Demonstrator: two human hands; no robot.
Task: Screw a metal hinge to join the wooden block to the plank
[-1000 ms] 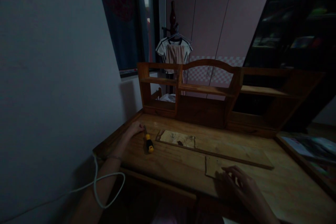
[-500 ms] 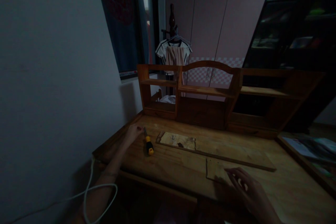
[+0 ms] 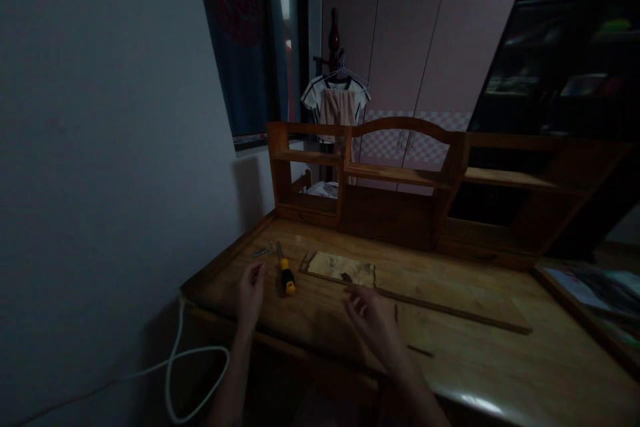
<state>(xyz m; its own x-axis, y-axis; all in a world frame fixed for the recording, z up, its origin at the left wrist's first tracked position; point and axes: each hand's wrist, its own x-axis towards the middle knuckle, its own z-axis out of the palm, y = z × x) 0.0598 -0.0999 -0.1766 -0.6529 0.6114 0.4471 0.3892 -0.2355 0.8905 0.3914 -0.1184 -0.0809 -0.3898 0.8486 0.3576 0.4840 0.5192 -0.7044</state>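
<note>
My left hand (image 3: 251, 290) is above the left part of the wooden desk, its fingertips pinched together; anything between them is too small to make out. Just right of it lies a screwdriver (image 3: 287, 277) with a yellow and black handle, shaft pointing away. Small metal pieces (image 3: 261, 252) lie beyond the hand. My right hand (image 3: 373, 323), fingers curled together, hovers in front of a long wooden board (image 3: 445, 297) with a pale, worn patch at its left end. What it holds, if anything, is hidden. Beside it a small square wood piece (image 3: 417, 333) lies partly covered.
A wooden shelf unit (image 3: 390, 173) stands along the desk's back edge. The wall (image 3: 125, 147) closes off the left side, where a white cable (image 3: 170, 373) hangs in a loop. Papers (image 3: 595, 293) lie at the far right, beyond a raised wooden edge.
My left hand has drawn back toward me from the metal pieces, which now show. My right hand has moved left, away from the small square wood piece toward the screwdriver side.
</note>
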